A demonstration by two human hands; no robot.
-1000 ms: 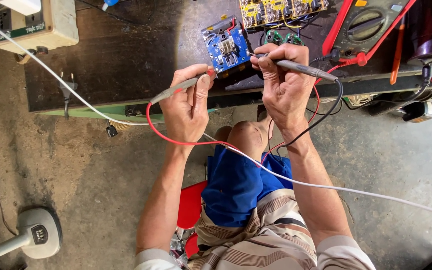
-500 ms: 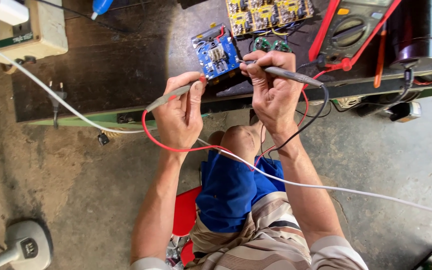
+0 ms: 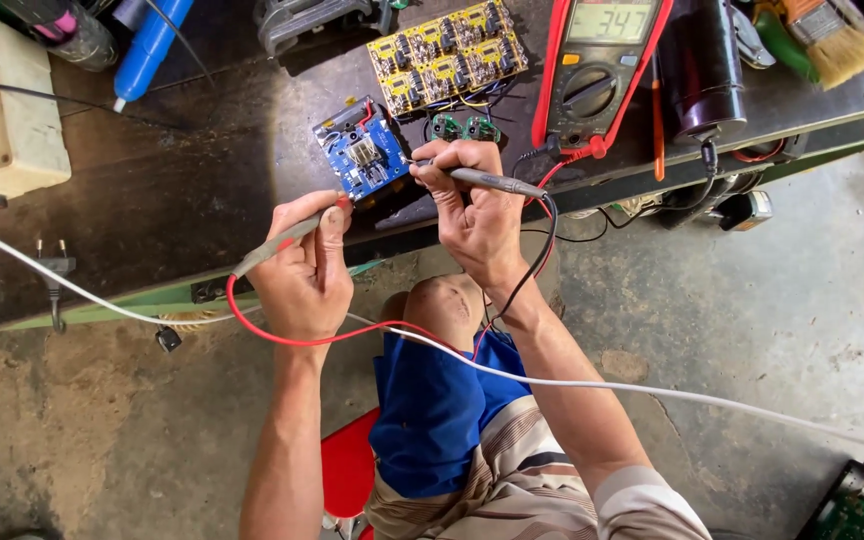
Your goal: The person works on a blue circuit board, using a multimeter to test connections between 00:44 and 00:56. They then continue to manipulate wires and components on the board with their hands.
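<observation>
I am pinching a red probe (image 3: 282,240) in my left hand (image 3: 302,275) and a black probe (image 3: 482,180) in my right hand (image 3: 472,215), both tips pointing inward at the blue board (image 3: 362,160) lying between them on the surface (image 3: 152,220).

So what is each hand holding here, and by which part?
Left hand pinches the red probe near its tip end. Right hand grips the black probe along its front half. Both tips reach the blue board.

Electronics repair workshop: dark, worn bench (image 3: 152,200) over bare concrete floor (image 3: 752,330); multimeter (image 3: 602,70) at far right, yellow circuit boards (image 3: 447,55) beside it, loose cables.
</observation>
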